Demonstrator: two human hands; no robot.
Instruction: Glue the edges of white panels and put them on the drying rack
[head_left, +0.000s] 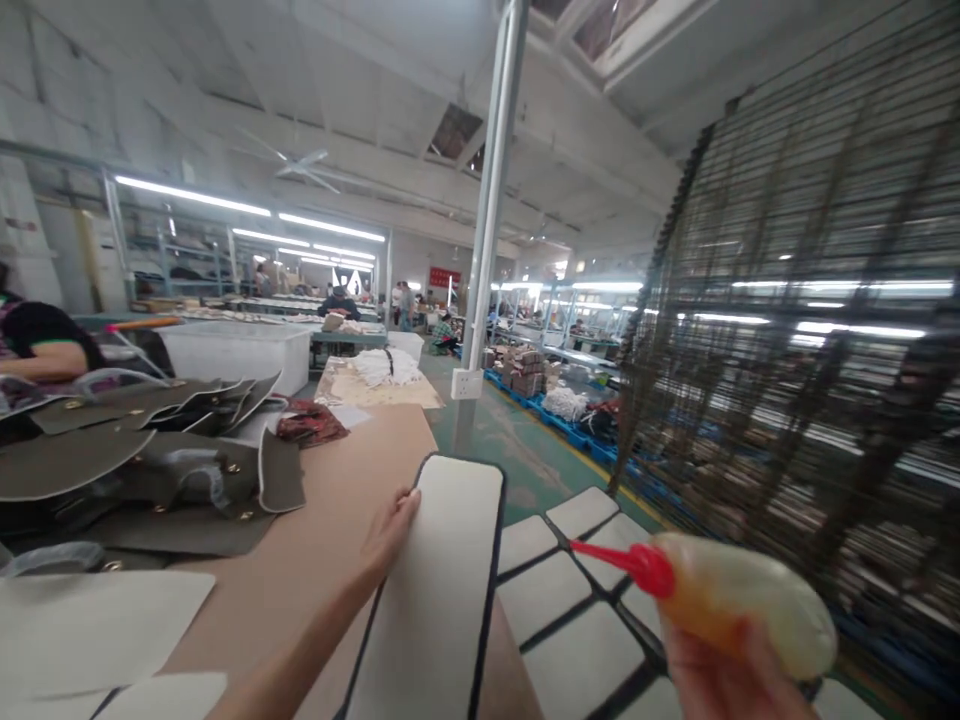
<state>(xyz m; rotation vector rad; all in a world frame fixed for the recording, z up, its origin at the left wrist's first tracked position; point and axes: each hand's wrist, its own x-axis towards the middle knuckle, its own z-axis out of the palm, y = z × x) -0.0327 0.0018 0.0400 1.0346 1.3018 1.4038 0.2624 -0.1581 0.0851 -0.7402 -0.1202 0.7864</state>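
Observation:
A long cream panel (pixel 446 580) with rounded corners and a dark edge stands tilted in front of me. My left hand (pixel 394 525) grips its left edge near the top, thumb on the pale face. In my right hand (pixel 731 670), at the lower right, is a squeeze bottle (pixel 750 595) of translucent plastic with yellowish liquid inside. Its red nozzle points left, apart from the panel. Below the nozzle lie several cream pieces (pixel 577 610) with dark edges, laid out in rows. My right fingers are partly blurred beneath the bottle.
A brown tabletop (pixel 345 500) carries grey bag pieces (pixel 187 465) with clear-wrapped handles, a reddish cloth (pixel 311 422) and cream sheets (pixel 97 630). A metal pole (pixel 487 220) with a socket stands beyond. A wire rack (pixel 795 280) rises at right. A person (pixel 45 340) sits at far left.

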